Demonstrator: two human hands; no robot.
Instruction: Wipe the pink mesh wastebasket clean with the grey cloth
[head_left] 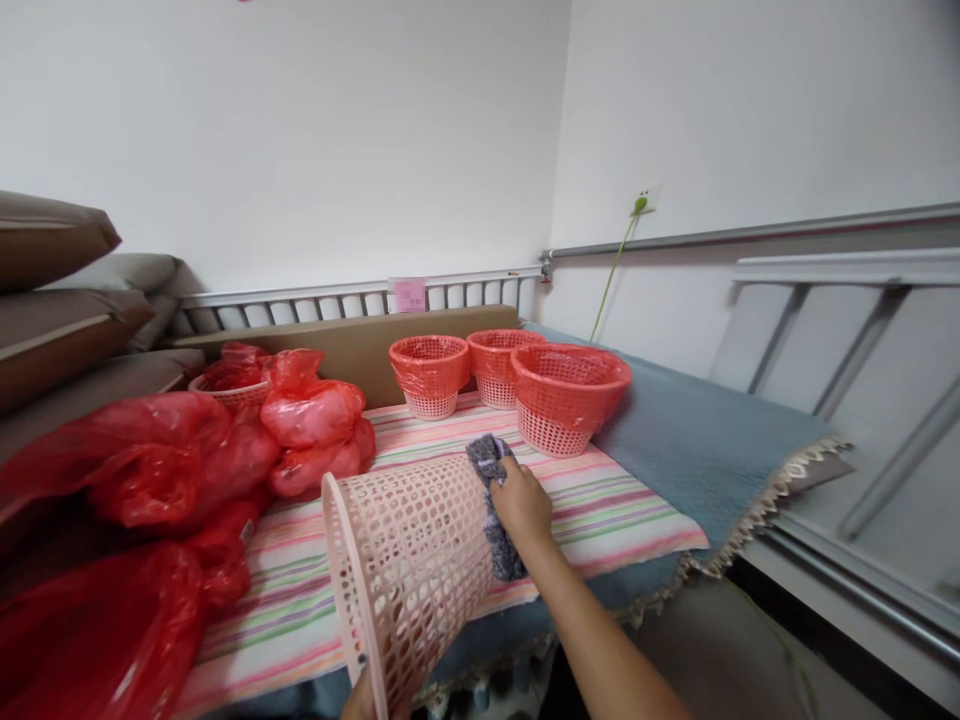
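Note:
A pale pink mesh wastebasket [420, 540] lies tilted on its side in front of me, its mouth facing left. My left hand [364, 695] grips its rim at the bottom of the view, with part of the fingers inside the basket, seen dimly through the holes. Against the basket's base, my right hand [525, 505] is closed on a bunched grey cloth [506, 550] with light purple stripes. Behind stand three upright baskets with red plastic bags as liners: one at the left [431, 370], one in the middle [495, 375] and a nearer one [562, 405].
Red plastic bags [315, 415] are heaped at left, one over another pink basket [247, 393]. Cushions [60, 310] are stacked beside them. A striped cloth [615, 500] covers part of the blue tasselled cover [675, 420]. White railings [847, 300] and a wall socket [646, 198] are on the right.

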